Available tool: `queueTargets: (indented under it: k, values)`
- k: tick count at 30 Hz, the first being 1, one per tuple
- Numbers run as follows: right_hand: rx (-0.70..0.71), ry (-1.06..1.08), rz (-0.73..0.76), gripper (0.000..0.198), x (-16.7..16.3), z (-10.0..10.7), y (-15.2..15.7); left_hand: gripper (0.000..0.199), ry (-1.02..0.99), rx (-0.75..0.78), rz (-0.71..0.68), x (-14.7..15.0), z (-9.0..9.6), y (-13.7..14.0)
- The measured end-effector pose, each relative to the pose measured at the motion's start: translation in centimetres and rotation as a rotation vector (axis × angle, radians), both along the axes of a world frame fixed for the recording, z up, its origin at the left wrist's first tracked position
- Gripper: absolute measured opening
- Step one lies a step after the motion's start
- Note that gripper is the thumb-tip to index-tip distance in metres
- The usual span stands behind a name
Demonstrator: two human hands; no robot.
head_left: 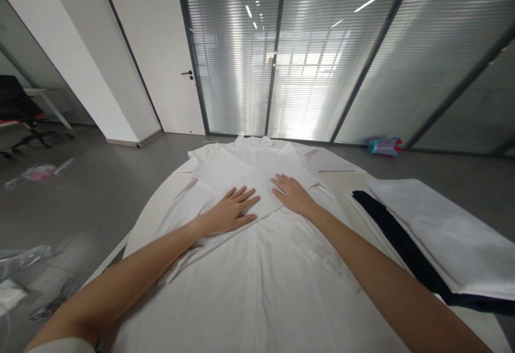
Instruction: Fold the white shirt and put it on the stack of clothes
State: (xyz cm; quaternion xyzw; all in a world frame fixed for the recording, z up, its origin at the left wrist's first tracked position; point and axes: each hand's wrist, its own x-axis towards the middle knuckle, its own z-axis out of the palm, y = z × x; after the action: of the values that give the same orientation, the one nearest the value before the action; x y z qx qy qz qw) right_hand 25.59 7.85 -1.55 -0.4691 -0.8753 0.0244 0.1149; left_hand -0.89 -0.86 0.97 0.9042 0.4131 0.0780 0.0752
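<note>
A white button-up shirt [257, 283] lies spread over a rounded table, its collar at the far edge and its buttons down the middle. Its sleeves appear to be folded across the front, crossing near the chest. My left hand [231, 209] rests flat on the white cloth just left of the middle, fingers spread. Opposite it, my right hand [293, 195] also lies palm down on the fabric, fingers stretched out. Neither hand grips anything. The shirt's lower part runs toward me and out of the frame.
Folded white and dark cloth [446, 235] is stacked at the table's right side. The pale tabletop [147, 229] shows along the left. On the floor are a blue and pink bin lying sideways [385, 146], plastic wrapping [39, 171] and cables [54, 302]. Beyond stands a glass partition.
</note>
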Motion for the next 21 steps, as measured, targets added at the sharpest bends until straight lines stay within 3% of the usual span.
queueTargets:
  k: [21]
  values:
    - [0.060,0.031,0.003,0.052,-0.23,0.33,-0.01,0.062,-0.072,0.036,0.025,0.17,-0.37,0.27]
